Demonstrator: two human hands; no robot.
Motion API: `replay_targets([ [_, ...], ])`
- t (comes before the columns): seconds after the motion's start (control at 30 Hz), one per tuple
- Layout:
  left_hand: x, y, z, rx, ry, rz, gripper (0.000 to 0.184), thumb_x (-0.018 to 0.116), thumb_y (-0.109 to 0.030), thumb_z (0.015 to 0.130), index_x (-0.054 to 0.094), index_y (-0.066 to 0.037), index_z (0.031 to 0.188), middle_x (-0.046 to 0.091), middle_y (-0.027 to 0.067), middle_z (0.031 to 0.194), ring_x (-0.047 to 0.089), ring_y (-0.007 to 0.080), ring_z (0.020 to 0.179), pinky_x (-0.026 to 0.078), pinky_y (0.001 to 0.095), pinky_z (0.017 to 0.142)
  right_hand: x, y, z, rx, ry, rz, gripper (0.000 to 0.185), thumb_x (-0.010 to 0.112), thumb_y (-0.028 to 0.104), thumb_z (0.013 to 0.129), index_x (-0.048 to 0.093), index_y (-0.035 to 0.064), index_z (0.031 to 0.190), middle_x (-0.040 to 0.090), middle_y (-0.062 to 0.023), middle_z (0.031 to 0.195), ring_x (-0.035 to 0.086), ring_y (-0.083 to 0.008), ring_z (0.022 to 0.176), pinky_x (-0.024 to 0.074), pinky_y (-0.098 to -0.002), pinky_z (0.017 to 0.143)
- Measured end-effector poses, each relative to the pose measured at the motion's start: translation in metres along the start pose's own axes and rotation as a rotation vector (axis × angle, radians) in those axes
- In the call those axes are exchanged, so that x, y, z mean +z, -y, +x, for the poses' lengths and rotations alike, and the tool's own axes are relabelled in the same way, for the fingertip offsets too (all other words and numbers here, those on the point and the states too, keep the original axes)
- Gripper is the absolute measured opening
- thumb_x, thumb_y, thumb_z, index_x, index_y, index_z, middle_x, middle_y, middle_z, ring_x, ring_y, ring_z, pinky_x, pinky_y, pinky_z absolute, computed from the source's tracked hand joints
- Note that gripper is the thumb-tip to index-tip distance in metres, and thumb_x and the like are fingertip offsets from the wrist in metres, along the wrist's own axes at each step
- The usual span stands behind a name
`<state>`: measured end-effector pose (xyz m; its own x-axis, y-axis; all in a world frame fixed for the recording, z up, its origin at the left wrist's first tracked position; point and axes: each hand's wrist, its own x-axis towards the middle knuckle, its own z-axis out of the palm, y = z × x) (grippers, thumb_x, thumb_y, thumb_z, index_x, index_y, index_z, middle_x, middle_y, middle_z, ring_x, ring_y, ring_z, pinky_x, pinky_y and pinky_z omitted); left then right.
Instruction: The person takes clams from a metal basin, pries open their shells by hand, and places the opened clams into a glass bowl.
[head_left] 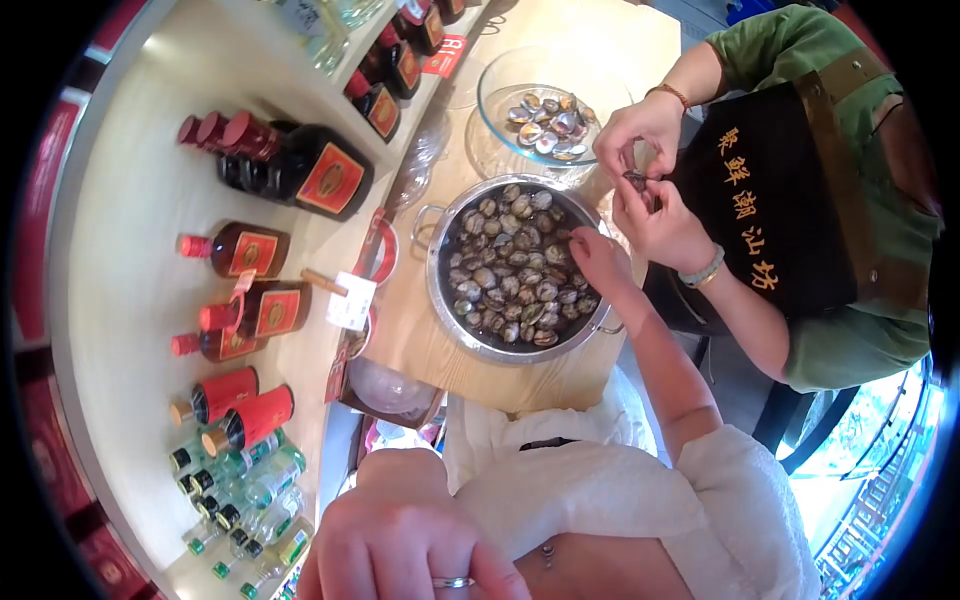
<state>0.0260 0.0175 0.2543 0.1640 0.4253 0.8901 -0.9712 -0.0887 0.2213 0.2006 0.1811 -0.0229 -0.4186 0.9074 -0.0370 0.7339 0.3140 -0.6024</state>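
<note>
A metal bowl holds many ridged clams in dark water. My right hand reaches over the bowl's right side, its fingertips drawn together against the clams; whatever lies between them is hidden. Close to the camera, at the bottom, is my left hand, with a ring on one finger. Its fingers are bent and held together, with their tips out of frame, so anything they hold does not show. Behind the metal bowl, a glass bowl contains opened clams.
At the right, a co-worker in a green top and dark apron holds a small dark shell between both hands, beside the bowls. Bottles line the left shelf. A white tag and a red-rimmed container are left of the metal bowl on the wooden table.
</note>
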Motion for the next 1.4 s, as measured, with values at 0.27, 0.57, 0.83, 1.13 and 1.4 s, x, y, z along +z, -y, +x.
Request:
replay_targets([
  [0.27,0.030,0.013,-0.001,-0.052,0.049,0.050,0.031,0.050,-0.024,0.087,0.055,-0.004,0.064,0.047,0.0016,0.061,0.044,0.0108,0.046,0.040,0.0541,0.086,-0.011,-0.012,-0.001,-0.020,-0.014,-0.138,0.021,0.052,0.016,0.079,0.058,0.0048,0.095,0.061,-0.0161,0.089,0.059,-0.0308,0.086,0.0459,-0.0402,0.073],
  [0.57,0.038,0.040,0.016,-0.060,0.057,-0.018,0.031,0.049,-0.025,0.087,0.056,-0.003,0.066,0.049,0.0024,0.060,0.043,0.0111,0.044,0.040,0.0559,0.086,0.006,-0.007,-0.011,-0.342,0.232,-0.173,0.034,0.055,0.007,0.072,0.054,0.0136,0.105,0.051,-0.0117,0.088,0.055,-0.0287,0.088,0.0451,-0.0389,0.073],
  [0.83,0.041,0.055,0.028,-0.065,0.062,0.002,0.030,0.050,-0.024,0.086,0.055,-0.002,0.067,0.048,0.0022,0.059,0.042,0.0098,0.043,0.041,0.0553,0.084,0.017,-0.015,0.009,-0.574,0.197,-0.291,0.027,0.047,0.009,0.078,0.057,0.0159,0.102,0.052,-0.0132,0.090,0.058,-0.0287,0.080,0.0456,-0.0397,0.067],
  [1.13,0.043,0.057,0.028,-0.083,0.022,0.034,0.033,0.048,-0.025,0.087,0.055,-0.003,0.064,0.047,0.0016,0.055,0.040,0.0093,0.040,0.042,0.0537,0.084,0.014,-0.012,0.020,-0.454,0.315,-0.308,0.024,0.056,0.011,0.074,0.056,0.0117,0.098,0.054,-0.0135,0.088,0.058,-0.0303,0.079,0.0459,-0.0412,0.067],
  [1.4,0.040,0.055,0.027,-0.043,0.020,0.065,0.036,0.046,-0.026,0.088,0.056,-0.003,0.062,0.047,0.0018,0.056,0.042,0.0103,0.042,0.043,0.0526,0.083,0.019,-0.040,0.033,0.121,0.534,0.392,0.029,0.058,0.008,0.074,0.055,0.0029,0.102,0.060,-0.0104,0.079,0.060,-0.0175,0.070,0.0500,-0.0285,0.058],
])
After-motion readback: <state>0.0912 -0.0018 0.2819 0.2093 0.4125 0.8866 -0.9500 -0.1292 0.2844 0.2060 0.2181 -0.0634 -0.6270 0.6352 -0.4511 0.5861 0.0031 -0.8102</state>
